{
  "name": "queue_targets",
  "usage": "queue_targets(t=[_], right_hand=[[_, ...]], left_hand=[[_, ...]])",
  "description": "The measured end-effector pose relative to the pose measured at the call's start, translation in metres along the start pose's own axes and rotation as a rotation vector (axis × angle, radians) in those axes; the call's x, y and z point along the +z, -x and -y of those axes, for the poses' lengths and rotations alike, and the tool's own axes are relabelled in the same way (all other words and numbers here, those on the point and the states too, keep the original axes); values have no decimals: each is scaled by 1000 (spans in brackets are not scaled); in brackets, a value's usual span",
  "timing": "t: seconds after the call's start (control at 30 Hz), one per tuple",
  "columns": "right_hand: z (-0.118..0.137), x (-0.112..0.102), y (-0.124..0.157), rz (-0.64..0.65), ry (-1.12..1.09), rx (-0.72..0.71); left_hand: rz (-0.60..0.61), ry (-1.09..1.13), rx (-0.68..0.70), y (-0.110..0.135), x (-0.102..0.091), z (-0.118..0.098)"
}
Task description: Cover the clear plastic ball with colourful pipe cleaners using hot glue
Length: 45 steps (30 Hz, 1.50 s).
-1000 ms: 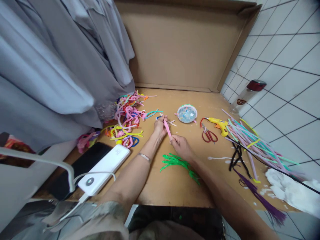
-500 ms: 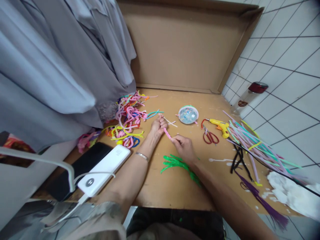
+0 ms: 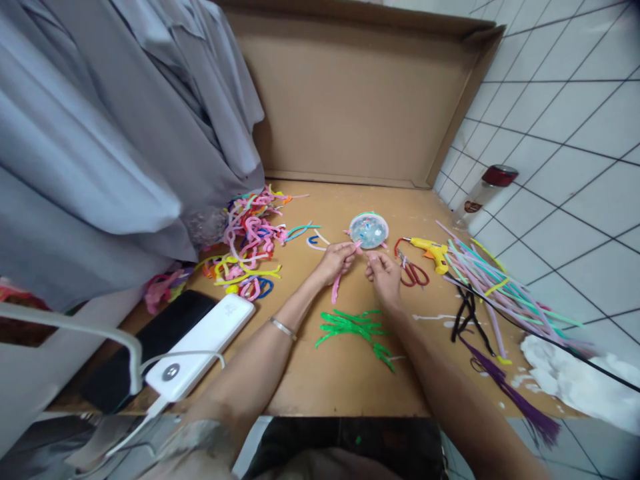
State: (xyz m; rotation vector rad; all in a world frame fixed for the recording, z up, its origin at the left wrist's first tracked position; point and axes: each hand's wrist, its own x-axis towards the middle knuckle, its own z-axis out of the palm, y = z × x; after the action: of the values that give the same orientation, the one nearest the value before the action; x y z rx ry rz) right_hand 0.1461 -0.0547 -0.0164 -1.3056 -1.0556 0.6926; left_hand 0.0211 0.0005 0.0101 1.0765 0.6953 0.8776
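The pink strip (image 3: 335, 291), narrow and slightly curved, hangs from the curled left hand (image 3: 339, 263) gripping it above the desk (image 3: 310, 380); the right hand (image 3: 385, 275) bends its fingers inward, its hold unclear.

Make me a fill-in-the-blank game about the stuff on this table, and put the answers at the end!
1. The left hand holds a strip coloured ____.
2. The glue gun is mainly ____.
3. The lid on the clear bottle is ____.
4. Of the scissors and the green pieces, lower in the picture are the ____.

Answers: pink; yellow; red; green pieces.
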Motion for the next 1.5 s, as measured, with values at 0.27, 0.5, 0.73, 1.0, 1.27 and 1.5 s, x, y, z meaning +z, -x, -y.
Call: queue_targets(t=[0.27,0.5,0.73,1.0,1.27,1.5], right_hand=[[14,-3,-6,-26,-163,38],[17,-6,-8,-9,-244,162],[20,-8,-10,15,-383,361],[17,-10,-13,21,-341,308],[15,-9,-9,46,-389,358],[18,-13,-13,-55,-357,323]], left_hand=[[-33,-571,315,4,8,8],[-36,-639,258,6,12,2],[118,-229,-40,10,12,2],[232,176,-262,5,8,7],[168,75,-139,9,13,12],[66,62,-101,8,13,11]])
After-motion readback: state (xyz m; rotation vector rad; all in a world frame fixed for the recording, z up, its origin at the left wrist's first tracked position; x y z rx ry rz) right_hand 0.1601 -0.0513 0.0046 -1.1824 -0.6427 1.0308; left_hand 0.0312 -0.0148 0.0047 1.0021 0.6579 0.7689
